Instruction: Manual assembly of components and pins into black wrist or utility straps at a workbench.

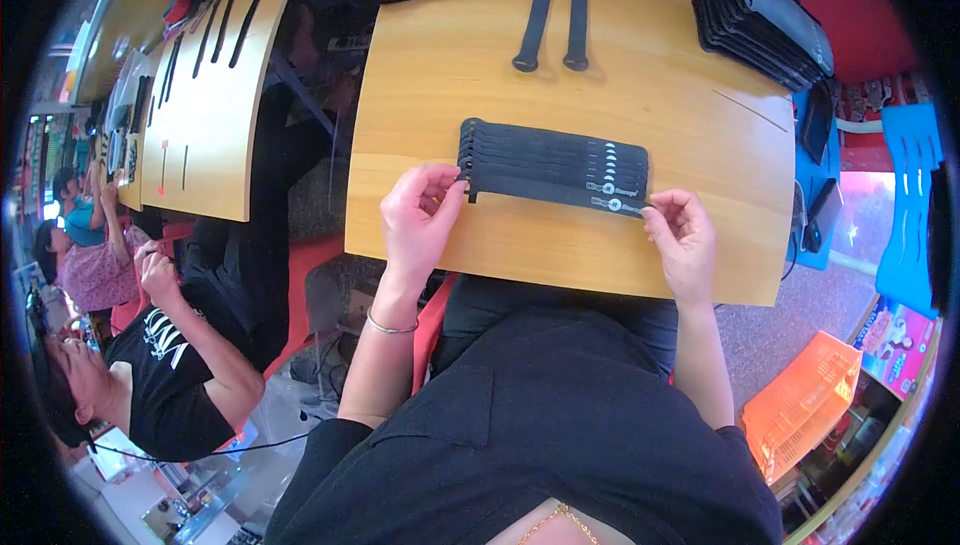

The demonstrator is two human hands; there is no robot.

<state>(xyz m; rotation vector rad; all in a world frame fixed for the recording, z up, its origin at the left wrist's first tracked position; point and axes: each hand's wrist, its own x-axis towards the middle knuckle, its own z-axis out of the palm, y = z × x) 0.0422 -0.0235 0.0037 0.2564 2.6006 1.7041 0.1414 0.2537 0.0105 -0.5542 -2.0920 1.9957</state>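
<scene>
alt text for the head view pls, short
A person's left hand and right hand pinch opposite ends of the nearest black strap in a fanned row of overlapping straps on a wooden table. Two more straps and a dark stack lie farther back.

black short-sleeved top (540,425) is worn; thin silver bangle (388,326) on left wrist; fine gold chain (553,518) at neck.

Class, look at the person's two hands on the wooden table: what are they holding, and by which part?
The nearest black strap of the overlapping row, by its two ends: the left hand pinches its left end, the right hand its right end.
</scene>
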